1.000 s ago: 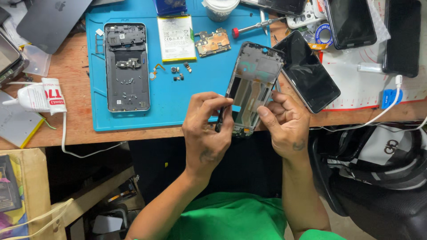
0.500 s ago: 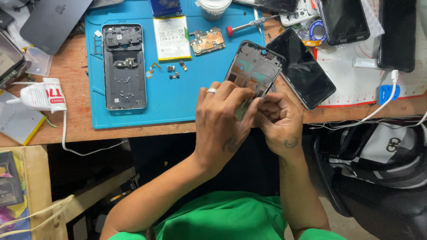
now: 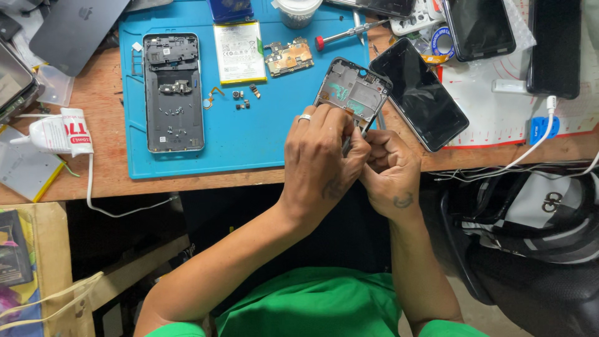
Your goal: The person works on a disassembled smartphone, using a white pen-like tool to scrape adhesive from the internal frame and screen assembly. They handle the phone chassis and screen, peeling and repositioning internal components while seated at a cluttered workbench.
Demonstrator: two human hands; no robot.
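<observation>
wooden workbench (image 3: 100, 118) seen from above through the head camera, crowded with phone repair parts, with a blue work mat (image 3: 249, 143) laid across its middle.

on the mat, from left: an opened phone back housing (image 3: 173, 93) lying flat, a white battery (image 3: 239, 52) with a yellow edge, a small circuit board (image 3: 288, 57), and a scatter of tiny loose parts (image 3: 242, 100) between housing and board. at the mat's top edge, a white pot (image 3: 297, 11) and a red-handled screwdriver (image 3: 346, 34). just right of the mat, a dark phone screen (image 3: 419, 93) lying at a slant. further right, a white sheet with red lines (image 3: 499, 106), two more dark phones (image 3: 478, 26) (image 3: 556, 47), and a white cable (image 3: 530, 156) trailing off the bench edge. at far left, a glue tube (image 3: 59, 132) and a grey laptop lid (image 3: 78, 28). beyond the bench edge at right, a black bag (image 3: 530, 249).

near the bench's front edge, a phone frame (image 3: 349, 93) held tilted, lower end buried under both hands, upper end free above the mat's right corner.

left hand (image 3: 321, 165), ring on one finger, curled down over the frame's lower part, fingers closed on it, wrist bent. right hand (image 3: 393, 171) pressed against the left, fingers tucked into a narrow pinch at the frame's lower right edge, with a thin dark tool tip barely visible between the hands; exact grip on it cannot be told. both forearms rising from a green shirt (image 3: 312, 306) at the bottom.
</observation>
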